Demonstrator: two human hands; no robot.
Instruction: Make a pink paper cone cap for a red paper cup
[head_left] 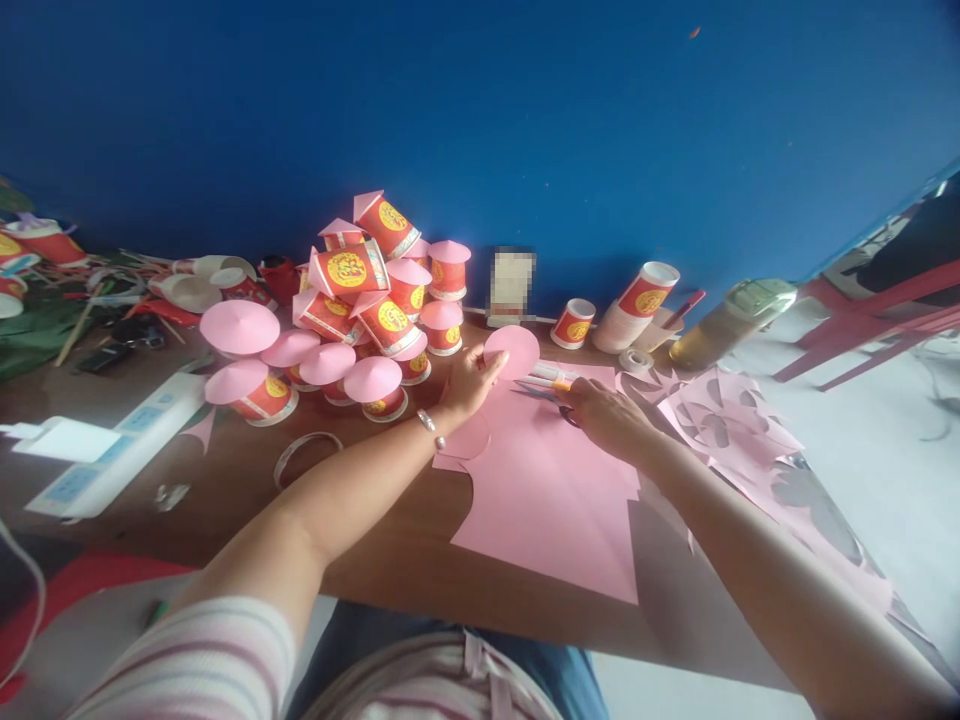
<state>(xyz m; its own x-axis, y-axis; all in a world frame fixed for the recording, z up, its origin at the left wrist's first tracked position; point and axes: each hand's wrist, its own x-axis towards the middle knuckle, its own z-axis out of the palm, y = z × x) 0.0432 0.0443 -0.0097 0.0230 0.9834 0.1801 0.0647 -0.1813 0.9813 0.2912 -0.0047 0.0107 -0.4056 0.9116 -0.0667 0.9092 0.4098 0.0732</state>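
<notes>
Pinched between the fingers and thumb of my left hand (471, 385) is a round pink paper disc (514, 352), lifted above the table. My right hand (600, 410) is closed around a pair of scissors (540, 393); the blades point left, just below the disc. Under both hands lies a large pink paper sheet (555, 500) with curved cut edges. Another pink circle (469, 437) rests beneath my left wrist, at the sheet's left side. Something with a yellow part shows by my right fingers; what it is I cannot make out.
Red paper cups (349, 268) with pink cone tops are heaped left of my hands. Pink paper scraps (735, 425) cover the right side. Behind stand a phone-like object (511, 285), a single cup (574, 323), stacked cups (637, 305) and a bottle (731, 325). A power strip (124, 450) lies left.
</notes>
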